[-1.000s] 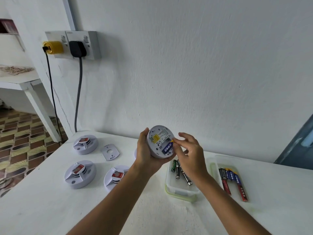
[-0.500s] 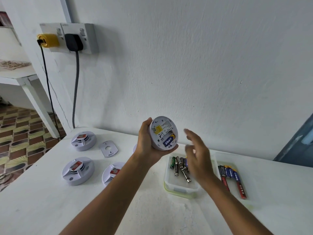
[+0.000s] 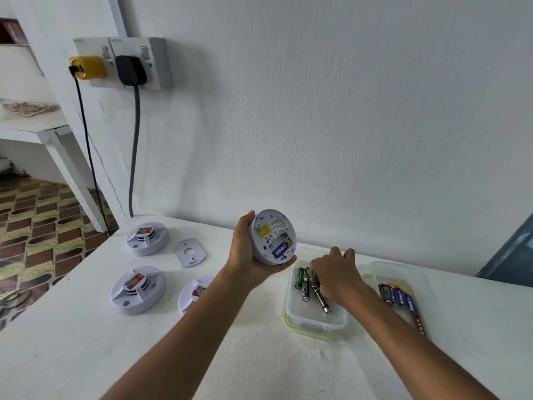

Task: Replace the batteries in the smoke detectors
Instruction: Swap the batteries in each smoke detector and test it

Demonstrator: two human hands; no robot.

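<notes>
My left hand grips a white smoke detector above the table, its open back tilted toward me. One blue battery sits in its compartment, with an empty slot beside it. My right hand reaches down into a clear container of several loose green and black batteries. Its fingers curl down among them, and the fingertips are hidden. To the right, a second clear tray holds several blue and red batteries.
Three more smoke detectors lie face up on the white table at the left: one at the back, one in front, one partly behind my left forearm. A loose cover plate lies between them. Wall sockets with two cables hang above.
My right hand left the detector's battery compartment and dropped right and down into the container of loose batteries. My left hand kept the detector raised, and only one blue battery shows in it.
</notes>
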